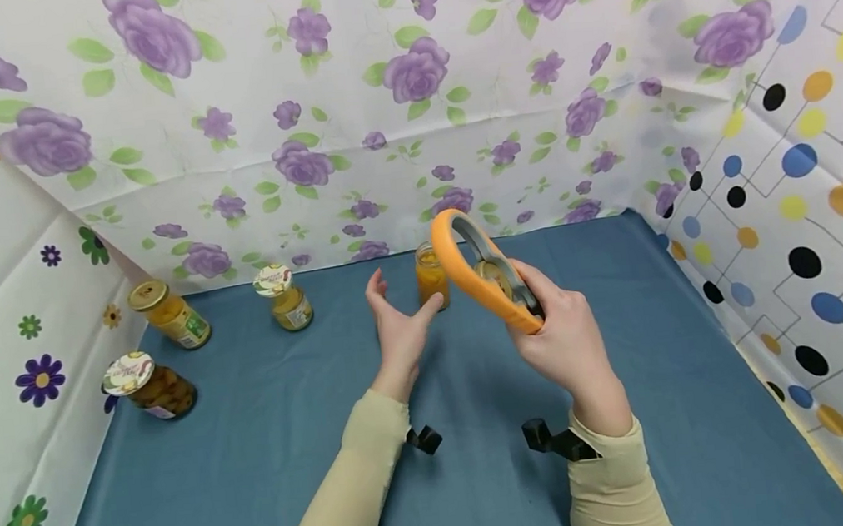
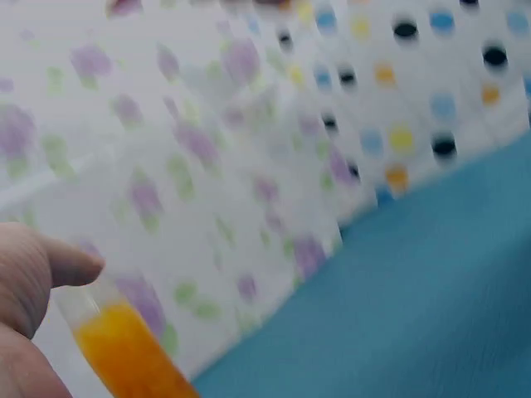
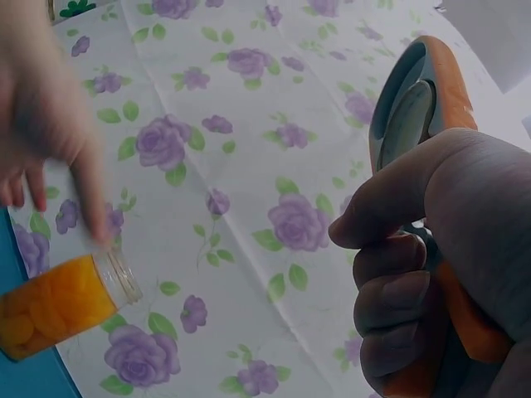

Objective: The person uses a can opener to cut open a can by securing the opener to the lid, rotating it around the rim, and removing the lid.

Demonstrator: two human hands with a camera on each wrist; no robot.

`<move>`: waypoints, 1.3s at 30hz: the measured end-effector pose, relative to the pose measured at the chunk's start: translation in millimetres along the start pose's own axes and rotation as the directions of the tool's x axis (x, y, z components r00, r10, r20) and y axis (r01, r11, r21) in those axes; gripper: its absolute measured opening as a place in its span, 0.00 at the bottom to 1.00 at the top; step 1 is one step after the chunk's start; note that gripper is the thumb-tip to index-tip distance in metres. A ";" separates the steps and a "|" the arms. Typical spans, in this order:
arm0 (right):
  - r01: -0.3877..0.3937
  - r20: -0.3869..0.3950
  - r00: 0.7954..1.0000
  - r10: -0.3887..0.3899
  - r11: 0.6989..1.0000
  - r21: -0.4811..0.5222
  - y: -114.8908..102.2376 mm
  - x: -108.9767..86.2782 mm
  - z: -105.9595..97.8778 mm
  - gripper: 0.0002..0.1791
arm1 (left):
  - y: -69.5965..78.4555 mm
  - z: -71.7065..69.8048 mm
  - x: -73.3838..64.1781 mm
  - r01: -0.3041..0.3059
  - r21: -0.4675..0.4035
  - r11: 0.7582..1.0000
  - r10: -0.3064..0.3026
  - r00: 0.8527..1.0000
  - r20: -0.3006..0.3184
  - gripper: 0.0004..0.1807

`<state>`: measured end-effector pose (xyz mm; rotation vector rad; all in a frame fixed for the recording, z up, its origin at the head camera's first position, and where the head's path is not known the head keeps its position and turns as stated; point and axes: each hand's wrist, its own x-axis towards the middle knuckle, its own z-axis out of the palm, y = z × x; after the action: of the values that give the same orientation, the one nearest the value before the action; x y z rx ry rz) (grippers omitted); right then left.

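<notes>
My right hand point(image 1: 567, 338) grips an orange and grey jar opener point(image 1: 459, 264) in the air, right of the middle. A round gold lid point(image 1: 494, 275) sits between the opener's arms. Below and behind it stands an uncovered glass jar point(image 1: 431, 275) of orange pieces in liquid; its bare threaded rim shows in the right wrist view. My left hand point(image 1: 401, 340) is just left of this jar, fingers spread and thumb stretched toward it. The thumb overlaps the jar in the head view; whether it touches the glass, I cannot tell. Nothing is in the left hand.
At the left of the blue cloth point(image 1: 274, 468) stand several closed jars: a gold-lidded one point(image 1: 173, 314), a small yellow one point(image 1: 288, 300) and a dark-filled one point(image 1: 162, 390). Patterned sheets point(image 1: 377, 100) enclose the back and both sides.
</notes>
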<state>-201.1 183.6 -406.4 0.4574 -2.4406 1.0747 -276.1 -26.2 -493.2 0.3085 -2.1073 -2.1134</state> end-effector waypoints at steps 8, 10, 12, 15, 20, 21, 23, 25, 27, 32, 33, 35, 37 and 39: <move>0.071 0.023 0.997 -0.071 0.997 -0.014 -2.1 -1.0 1.5 0.34 | 42.1 -24.2 -48.5 0.016 -0.377 0.926 0.049 0.986 0.162 0.33; 0.097 0.035 0.995 -0.097 0.995 -0.005 -3.3 -2.3 1.0 0.33 | 46.2 -26.5 -56.5 0.046 -0.423 0.905 0.052 0.975 0.216 0.29; 0.118 0.045 0.992 -0.118 0.993 0.007 -5.0 -3.4 0.2 0.33 | 49.7 -27.7 -62.9 0.067 -0.438 0.896 0.058 0.963 0.265 0.26; 0.142 0.057 0.988 -0.143 0.990 0.011 -6.9 -4.1 -0.6 0.34 | 53.6 -28.3 -69.3 0.064 -0.460 0.886 0.089 0.948 0.305 0.16; 0.165 0.069 0.984 -0.165 0.986 -0.002 -8.7 -3.6 -0.4 0.36 | 57.3 -27.7 -73.8 0.012 -0.468 0.883 0.148 0.942 0.302 0.11; 0.167 0.070 0.984 -0.166 0.986 -0.004 -8.9 -3.8 -0.1 0.36 | 56.9 -27.4 -74.0 0.010 -0.465 0.886 0.149 0.940 0.305 0.12; 0.172 0.073 0.983 -0.171 0.985 -0.014 -9.0 -4.5 0.6 0.36 | 55.7 -27.4 -74.3 0.031 -0.460 0.888 0.141 0.932 0.334 0.09; 0.179 0.082 0.981 -0.176 0.983 -0.030 -10.0 -4.9 0.7 0.36 | 54.3 -28.0 -75.0 0.075 -0.461 0.884 0.126 0.912 0.390 0.09; 0.189 0.092 0.979 -0.184 0.981 -0.050 -10.9 -5.0 0.8 0.36 | 54.5 -28.7 -76.3 0.135 -0.480 0.867 0.114 0.883 0.454 0.21; 0.224 0.123 0.970 -0.212 0.970 -0.098 -13.4 -3.8 3.2 0.33 | 56.6 -30.5 -79.9 0.287 -0.519 0.805 0.099 0.798 0.595 0.39; 0.231 0.127 0.968 -0.218 0.967 -0.104 -14.1 -3.8 3.7 0.32 | 57.2 -30.7 -80.2 0.306 -0.517 0.800 0.094 0.786 0.611 0.37; 0.247 0.131 0.964 -0.231 0.961 -0.122 -14.7 -3.5 4.7 0.31 | 58.0 -31.1 -80.1 0.337 -0.517 0.787 0.084 0.771 0.632 0.29; 0.261 0.136 0.961 -0.242 0.954 -0.145 -15.0 -3.5 5.2 0.30 | 58.2 -32.2 -80.2 0.361 -0.521 0.773 0.071 0.767 0.638 0.22; 0.269 0.141 0.958 -0.248 0.949 -0.162 -15.0 -3.5 5.8 0.29 | 57.8 -33.4 -79.9 0.379 -0.524 0.763 0.062 0.764 0.643 0.19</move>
<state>-192.7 170.0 -402.6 0.7769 -2.4648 0.7286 -193.1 -39.8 -431.8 -0.3732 -1.4324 -3.2197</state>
